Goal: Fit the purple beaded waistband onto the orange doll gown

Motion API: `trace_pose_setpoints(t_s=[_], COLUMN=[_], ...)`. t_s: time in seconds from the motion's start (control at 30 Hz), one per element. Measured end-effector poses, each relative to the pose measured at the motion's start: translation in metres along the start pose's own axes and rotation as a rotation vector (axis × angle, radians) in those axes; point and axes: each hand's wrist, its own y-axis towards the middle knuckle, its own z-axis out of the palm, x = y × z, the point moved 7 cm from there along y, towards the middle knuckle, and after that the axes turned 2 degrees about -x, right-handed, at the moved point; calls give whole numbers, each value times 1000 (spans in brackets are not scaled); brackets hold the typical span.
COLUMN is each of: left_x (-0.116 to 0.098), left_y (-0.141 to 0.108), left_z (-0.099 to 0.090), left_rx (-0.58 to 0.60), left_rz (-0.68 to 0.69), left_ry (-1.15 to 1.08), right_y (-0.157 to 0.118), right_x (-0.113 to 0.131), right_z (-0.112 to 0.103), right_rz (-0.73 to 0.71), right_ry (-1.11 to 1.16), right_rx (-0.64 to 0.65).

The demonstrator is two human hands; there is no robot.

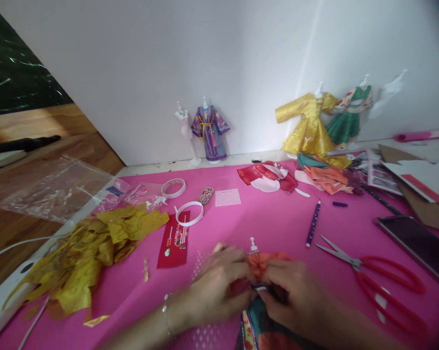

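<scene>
You are holding the small dress-form mannequin (pixel 253 245) between both hands, its long axis running roughly from 12 to 6 o'clock: the white neck knob is pointing toward 12, the orange bodice (pixel 259 265) is sitting just below it, and the teal skirt (pixel 258 316) is spreading toward 6, past the frame's lower edge. Your left hand (pixel 227 279) is reaching in from 8 o'clock and your right hand (pixel 294 289) from 4, both pinching at the dark waistband (pixel 259 287), so neither is lying clearly nearer; blur is hiding the exact fingertip contact. The red-handled scissors (pixel 356 263) are lying open at 3 o'clock from your right hand, well within its side.
</scene>
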Motion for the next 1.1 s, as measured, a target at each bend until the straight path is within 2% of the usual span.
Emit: trace_pose_setpoints(t_s=[0.17,0.37,0.47,0.63,0.83,1.1], left_x=[0,1,1,1,4,4], left_y=[0,0,0,0,1,-1], left_z=[0,1,1,0,2,3], left_rx=[-7,3,6,4,-16,-22], left_rz=[0,-11,-17,-28,-31,-19], left_ry=[-18,-33,-46,-64,-68,-82], right_y=[1,2,3,5,5,7], right_x=[2,-4,-1,0,-6,-7], right_z=[-2,3,-1,-14,-10,-16], right_rz=[46,79,65,124,215,224], right_ry=[-26,-37,-30,34,238,233], right_rx=[40,14,15,23,100,92])
